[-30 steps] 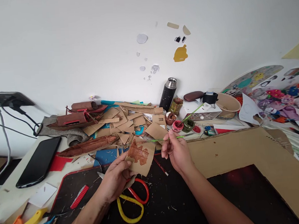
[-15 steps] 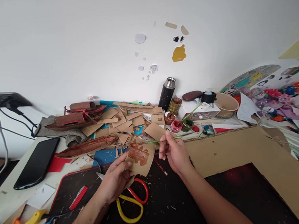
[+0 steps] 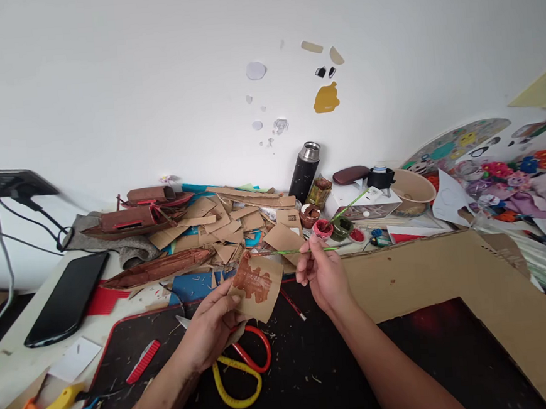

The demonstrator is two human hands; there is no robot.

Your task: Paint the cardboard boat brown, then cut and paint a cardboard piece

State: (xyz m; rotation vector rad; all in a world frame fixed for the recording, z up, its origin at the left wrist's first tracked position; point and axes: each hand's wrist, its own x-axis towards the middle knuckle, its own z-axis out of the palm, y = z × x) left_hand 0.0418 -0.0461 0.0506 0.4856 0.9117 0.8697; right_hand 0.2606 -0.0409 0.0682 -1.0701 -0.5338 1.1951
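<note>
My left hand (image 3: 216, 319) is closed on the lower left edge of a piece of cardboard (image 3: 270, 285), tilted up over the dark mat. Brown paint (image 3: 255, 283) covers its middle and upper left in an uneven patch. Between the fingertips of my right hand (image 3: 324, 271) is a thin green paintbrush (image 3: 286, 252), held nearly level, its tip at the cardboard's upper left edge. Below the cardboard lie scissors (image 3: 239, 377) with one red and one yellow handle; their blades are partly hidden by my left hand.
Paint pots (image 3: 323, 228) stand behind my right hand, near a black flask (image 3: 305, 172). Cardboard scraps (image 3: 227, 224) and brown model boats (image 3: 157, 267) lie at the back left. A phone (image 3: 67, 299) rests at left; a large cardboard sheet (image 3: 429, 268) spreads at right.
My right hand has moved slightly to the right with the paintbrush, whose tip has shifted from the painted corner towards the upper edge. The left hand and cardboard have barely moved.
</note>
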